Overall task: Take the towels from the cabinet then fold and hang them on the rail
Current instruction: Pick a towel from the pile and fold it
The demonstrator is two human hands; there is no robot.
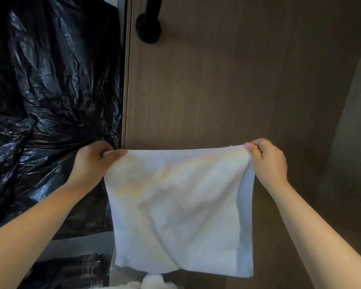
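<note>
Left hand (92,161) and right hand (267,161) pinch the towel (181,205), top edge level, hanging down.

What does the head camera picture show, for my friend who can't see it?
A person holds a white towel spread out by its top corners, the left hand pinching one corner and the right hand the other, in front of a brown wooden door with a black handle. Crinkled black plastic bags sit to the left.

Head-worn wide view, facing forward and down, seemingly close to cabinet door (227,80)
</note>
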